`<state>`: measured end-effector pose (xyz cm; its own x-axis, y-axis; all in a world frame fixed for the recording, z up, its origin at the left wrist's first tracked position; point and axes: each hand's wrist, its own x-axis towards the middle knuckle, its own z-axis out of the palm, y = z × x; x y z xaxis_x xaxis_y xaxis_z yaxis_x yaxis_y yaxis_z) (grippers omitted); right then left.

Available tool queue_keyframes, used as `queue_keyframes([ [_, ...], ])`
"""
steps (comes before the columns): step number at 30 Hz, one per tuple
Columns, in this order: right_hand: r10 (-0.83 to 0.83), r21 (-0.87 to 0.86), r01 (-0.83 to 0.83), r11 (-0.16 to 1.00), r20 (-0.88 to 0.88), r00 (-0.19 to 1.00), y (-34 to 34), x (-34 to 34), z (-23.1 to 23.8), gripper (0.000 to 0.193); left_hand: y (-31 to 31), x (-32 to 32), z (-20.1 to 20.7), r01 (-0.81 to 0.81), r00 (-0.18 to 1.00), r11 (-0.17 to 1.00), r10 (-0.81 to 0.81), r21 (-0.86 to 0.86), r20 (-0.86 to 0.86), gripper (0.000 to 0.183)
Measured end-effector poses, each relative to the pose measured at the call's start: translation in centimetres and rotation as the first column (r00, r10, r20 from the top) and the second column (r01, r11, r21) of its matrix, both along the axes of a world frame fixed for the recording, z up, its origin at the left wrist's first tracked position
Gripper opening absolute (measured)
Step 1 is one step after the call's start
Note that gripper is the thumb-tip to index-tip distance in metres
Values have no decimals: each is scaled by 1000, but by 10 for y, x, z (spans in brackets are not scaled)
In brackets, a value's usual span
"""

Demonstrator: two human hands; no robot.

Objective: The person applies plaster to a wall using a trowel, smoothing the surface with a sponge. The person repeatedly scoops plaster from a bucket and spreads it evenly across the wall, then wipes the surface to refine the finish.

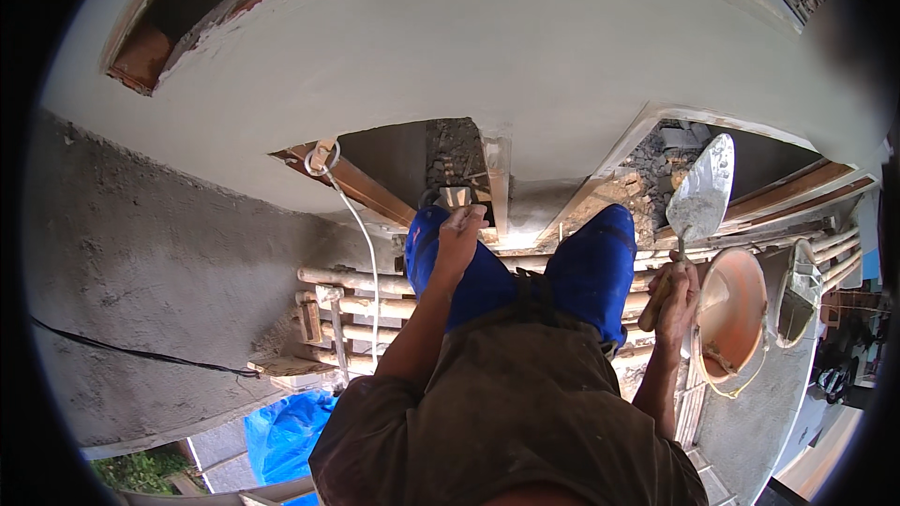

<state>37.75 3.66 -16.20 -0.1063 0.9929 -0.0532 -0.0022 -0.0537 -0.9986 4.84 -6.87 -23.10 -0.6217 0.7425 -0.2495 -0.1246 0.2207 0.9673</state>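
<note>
My right hand (677,298) is wrapped round the wooden handle of a trowel (705,189). The trowel's pointed metal blade stands upward, smeared with grey mortar. Just right of that hand is an orange bucket (736,305) with mortar residue inside and a thin handle hanging down. My left hand (463,225) is by my left knee, its fingers curled closed, and no object shows in it. In front of me rises a smooth, light grey plastered wall (450,56).
Bamboo poles (356,305) form a platform under me. A white cable (370,262) hangs from a wooden frame at left. Openings in the wall show rubble (670,155) below. Rough grey wall (150,290) is at left, blue sheeting (286,431) below, and another mortar-coated container (800,295) at right.
</note>
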Motion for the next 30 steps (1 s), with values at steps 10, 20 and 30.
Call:
queue_keyframes([
  [10, 355, -56, -351, 935, 77, 932, -20, -67, -23, 29, 13, 1, 4, 72, 996, 994, -76, 87, 45, 31],
  [20, 402, 272, -785, 557, 738, 542, 7, -149, 30, 25, -8, -28, 52, -135, 990, 935, 109, 328, 95, 37],
  [30, 324, 407, -886, 222, 826, 460, -17, -286, 53, 29, -89, -76, 36, -539, 842, 756, 489, 370, 228, 46],
])
